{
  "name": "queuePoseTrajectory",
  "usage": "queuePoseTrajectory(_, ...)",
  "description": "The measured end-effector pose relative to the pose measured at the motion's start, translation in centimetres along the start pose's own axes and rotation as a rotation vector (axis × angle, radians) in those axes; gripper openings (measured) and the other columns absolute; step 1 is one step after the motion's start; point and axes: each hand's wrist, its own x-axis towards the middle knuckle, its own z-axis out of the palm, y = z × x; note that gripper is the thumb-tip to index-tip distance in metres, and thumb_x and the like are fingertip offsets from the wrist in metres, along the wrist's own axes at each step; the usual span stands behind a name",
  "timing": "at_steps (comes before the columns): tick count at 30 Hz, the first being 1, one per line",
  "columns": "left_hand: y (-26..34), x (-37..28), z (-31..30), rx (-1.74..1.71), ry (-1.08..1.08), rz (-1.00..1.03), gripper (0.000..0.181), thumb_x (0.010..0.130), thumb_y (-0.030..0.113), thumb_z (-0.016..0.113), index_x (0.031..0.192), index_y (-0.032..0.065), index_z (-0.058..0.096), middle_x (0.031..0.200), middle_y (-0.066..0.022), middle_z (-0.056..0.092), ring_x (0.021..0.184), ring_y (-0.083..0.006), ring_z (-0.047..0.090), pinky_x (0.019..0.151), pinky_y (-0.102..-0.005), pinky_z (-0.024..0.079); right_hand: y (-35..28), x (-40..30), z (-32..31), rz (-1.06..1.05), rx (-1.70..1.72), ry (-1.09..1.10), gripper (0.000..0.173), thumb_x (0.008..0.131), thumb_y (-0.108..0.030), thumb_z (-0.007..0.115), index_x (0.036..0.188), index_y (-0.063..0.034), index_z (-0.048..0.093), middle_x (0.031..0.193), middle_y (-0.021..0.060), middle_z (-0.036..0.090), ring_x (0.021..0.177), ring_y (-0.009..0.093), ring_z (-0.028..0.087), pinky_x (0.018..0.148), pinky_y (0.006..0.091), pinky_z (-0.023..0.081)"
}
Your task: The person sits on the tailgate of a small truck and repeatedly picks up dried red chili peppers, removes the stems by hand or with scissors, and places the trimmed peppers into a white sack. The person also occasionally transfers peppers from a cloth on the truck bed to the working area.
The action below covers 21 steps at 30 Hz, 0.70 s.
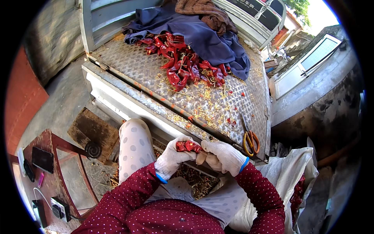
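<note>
A wrinkled dried red chili pepper (pixel 188 146) is held in front of me over my lap. My left hand (pixel 176 156), in a white knit glove with a blue cuff, grips the pod. My right hand (pixel 225 155), gloved alike, has its fingertips pinched at the pod's right end; what they hold there is hidden. Ahead on the metal truck bed (pixel 128 61) lies a heap of dried red chili peppers (pixel 187 68), partly under a dark blue cloth (pixel 201 38). Scissors with orange and yellow handles (pixel 250 142) lie near the bed's right edge.
Yellow seeds (pixel 201 102) and red scraps are scattered over the bed. A brown cloth (pixel 216 14) rests on the blue one. At right stands a white woven sack (pixel 280 172) with red peppers inside. A worn wooden stool (pixel 32 181) at left carries a phone (pixel 42 159) and power adapters.
</note>
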Motion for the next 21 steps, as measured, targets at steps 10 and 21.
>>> queuePoseTrajectory(10,-0.6,0.1,1.2,-0.281,-0.012,-0.146,0.024,0.086,-0.004,0.062,0.11,0.0008,0.065,0.094,-0.0056,0.07,0.078,-0.0145,0.066,0.075,-0.0271,0.053,5.5,3.3,2.1,-1.117,-0.644,0.626,0.042,0.084,-0.014,0.082,0.124,-0.0068,0.072,0.098,0.0113,0.072,0.084,0.026,0.07,0.076,0.0364,0.056)
queuePoseTrajectory(21,0.1,-0.1,1.2,-0.224,-0.107,-0.193,0.033,0.092,0.0,0.064,0.125,0.0009,0.065,0.102,-0.0032,0.071,0.086,-0.0117,0.067,0.08,-0.0277,0.055,4.1,3.4,3.0,-1.17,-1.114,0.804,0.021,0.085,-0.011,0.076,0.106,-0.0068,0.073,0.096,0.0092,0.071,0.083,0.031,0.067,0.076,0.0428,0.053)
